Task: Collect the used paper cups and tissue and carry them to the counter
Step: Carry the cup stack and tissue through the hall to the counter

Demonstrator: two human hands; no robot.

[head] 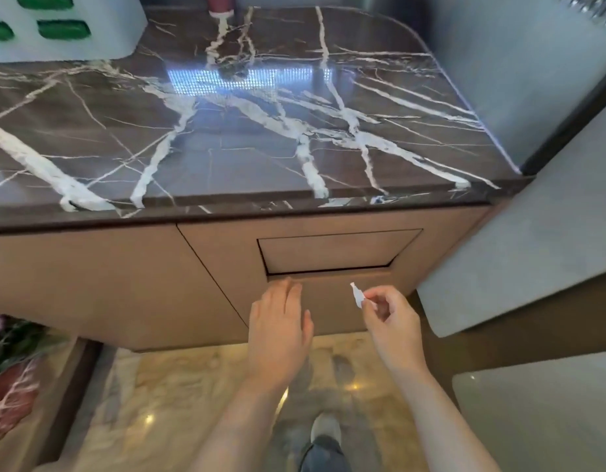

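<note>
Tissue scrap [357, 295]: one, small, white and twisted to a point. It is pinched between thumb and forefinger of the right hand [392, 327], with the other fingers curled loosely beneath. It is held in the air in front of the cabinet, below the level of the countertop and just right of the flap's lower edge.

Left hand [277, 330]: slack and holding nothing, palm down, fingers straight and together. The fingertips are up at the lower lip of the flap panel [335, 250]; I cannot tell whether they touch it.

Flap panel: one, rectangular, recessed in the tan cabinet front [107, 284], with a dark gap along its bottom edge. A thin seam runs diagonally down the cabinet front to the left of it.

Countertop [226, 148]: dark brown marble with white veins, glossy, with a bright reflection near the middle and a rounded far-right corner.

On it:
- Far left, one white unit [66, 28] with three green slots in view. Its face is too blurred to read.
- At the far edge, one dark red cylinder [220, 5] with a white base, cut off by the frame.

Right of the counter are grey wall panels [516, 80].

Lower left is one planter [12, 396], red with white veining and holding dark foliage.

The beige marble floor [192, 386] is polished. One grey shoe [325, 429] and one blue denim leg [323, 454] show between the forearms.
</note>
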